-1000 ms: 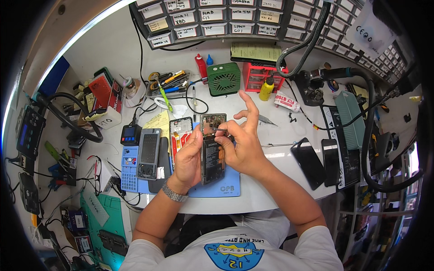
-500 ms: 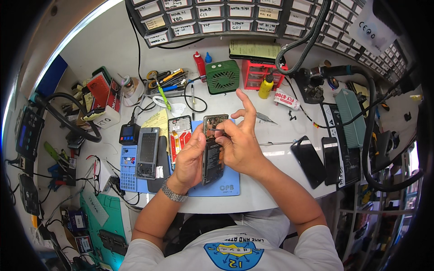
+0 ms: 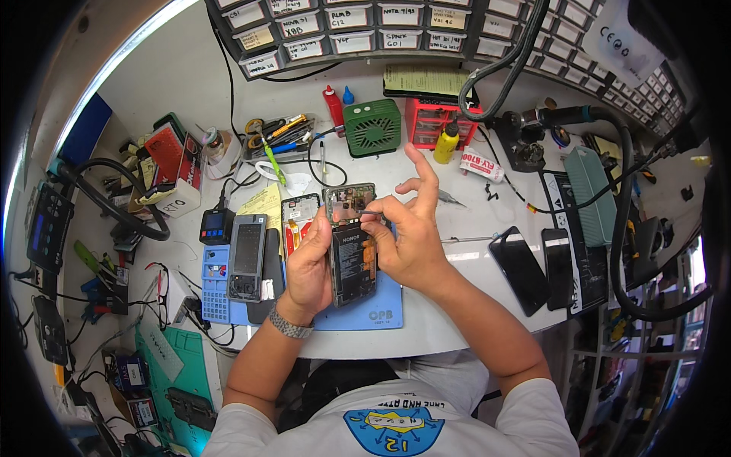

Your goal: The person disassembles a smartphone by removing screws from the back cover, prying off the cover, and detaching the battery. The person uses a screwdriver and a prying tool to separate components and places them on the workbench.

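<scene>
An opened phone is in my left hand, gripped along its left edge, with its black battery and exposed circuit board facing up. My right hand is at the phone's upper right edge, thumb and forefinger pinched on a thin dark tool. The tool's tip points at the board just above the battery; its exact kind is hidden by the fingers. The other right fingers are raised. Beneath the phone lies a blue work mat, and beside it a phone frame with red stickers.
Left of the mat are a grey handset-like device and a blue parts tray. A green fan box, a yellow bottle and a red drawer box stand behind. Two dark phones lie right. Cables hang overhead.
The phone has shifted slightly left and turned so more of its battery and board faces up. My left hand has moved left with it; my right hand keeps its pinch near the board.
</scene>
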{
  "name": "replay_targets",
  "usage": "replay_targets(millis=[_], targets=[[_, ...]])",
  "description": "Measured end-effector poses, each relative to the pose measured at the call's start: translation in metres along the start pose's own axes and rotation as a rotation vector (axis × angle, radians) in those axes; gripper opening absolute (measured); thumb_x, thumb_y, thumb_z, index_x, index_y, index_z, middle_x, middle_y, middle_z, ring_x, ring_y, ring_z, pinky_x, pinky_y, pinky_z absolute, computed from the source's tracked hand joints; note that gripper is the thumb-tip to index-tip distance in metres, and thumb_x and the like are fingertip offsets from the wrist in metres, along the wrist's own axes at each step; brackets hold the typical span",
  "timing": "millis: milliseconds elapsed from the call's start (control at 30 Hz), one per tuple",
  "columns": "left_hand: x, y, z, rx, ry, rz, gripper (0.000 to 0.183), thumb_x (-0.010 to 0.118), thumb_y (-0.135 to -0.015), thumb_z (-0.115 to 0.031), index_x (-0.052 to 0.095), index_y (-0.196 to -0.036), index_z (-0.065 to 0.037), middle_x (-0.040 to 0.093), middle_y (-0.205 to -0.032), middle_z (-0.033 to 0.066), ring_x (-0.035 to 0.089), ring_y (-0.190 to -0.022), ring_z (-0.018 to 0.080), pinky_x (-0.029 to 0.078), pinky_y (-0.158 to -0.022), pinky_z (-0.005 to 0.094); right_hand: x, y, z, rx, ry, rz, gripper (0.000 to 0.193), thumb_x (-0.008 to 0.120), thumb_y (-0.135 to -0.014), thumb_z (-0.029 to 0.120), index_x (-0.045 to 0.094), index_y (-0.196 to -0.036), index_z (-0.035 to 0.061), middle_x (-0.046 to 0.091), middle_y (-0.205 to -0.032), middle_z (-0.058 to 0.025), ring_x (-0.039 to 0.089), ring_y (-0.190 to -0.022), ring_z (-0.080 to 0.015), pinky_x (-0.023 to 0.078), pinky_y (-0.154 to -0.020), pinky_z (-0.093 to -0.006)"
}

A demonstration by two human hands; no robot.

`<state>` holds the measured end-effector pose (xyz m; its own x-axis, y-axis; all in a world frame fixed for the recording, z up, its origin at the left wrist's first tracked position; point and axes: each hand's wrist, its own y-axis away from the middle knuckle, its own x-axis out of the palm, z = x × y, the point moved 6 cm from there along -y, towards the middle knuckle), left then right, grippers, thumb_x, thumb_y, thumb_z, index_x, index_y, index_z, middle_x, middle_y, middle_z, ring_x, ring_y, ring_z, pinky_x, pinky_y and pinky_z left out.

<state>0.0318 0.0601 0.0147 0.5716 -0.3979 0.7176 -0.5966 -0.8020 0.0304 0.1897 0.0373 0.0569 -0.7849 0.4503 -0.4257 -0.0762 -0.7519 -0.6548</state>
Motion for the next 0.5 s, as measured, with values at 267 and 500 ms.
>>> replay_targets(millis=[267, 500], targets=[[0.009, -0.001, -0.005, -0.001, 0.037, 0.052, 0.061, 0.033, -0.12, -0.047, 0.044, -0.159, -0.002, 0.066, -0.143, 0.0175, 0.071, -0.123, 0.0288, 0.06, -0.105, 0.0434, -0.007, -0.003, -0.007, 0.09, -0.036, -0.035, 0.013, 0.081, -0.081, 0.002, 0.075, -0.092, 0.0057, 0.025, -0.173, -0.0267, 0.047, -0.116, -0.0364, 0.043, -0.107, -0.0488], [0.005, -0.001, -0.006, 0.01, -0.006, 0.027, 0.061, 0.034, -0.12, -0.047, 0.044, -0.16, -0.002, 0.067, -0.141, 0.017, 0.071, -0.124, 0.0282, 0.06, -0.106, 0.0435, -0.008, -0.004, 0.0, 0.071, -0.045, -0.033, 0.014, 0.082, -0.08, 0.001, 0.075, -0.092, 0.0055, 0.026, -0.172, -0.0271, 0.048, -0.118, -0.0376, 0.043, -0.106, -0.0492]])
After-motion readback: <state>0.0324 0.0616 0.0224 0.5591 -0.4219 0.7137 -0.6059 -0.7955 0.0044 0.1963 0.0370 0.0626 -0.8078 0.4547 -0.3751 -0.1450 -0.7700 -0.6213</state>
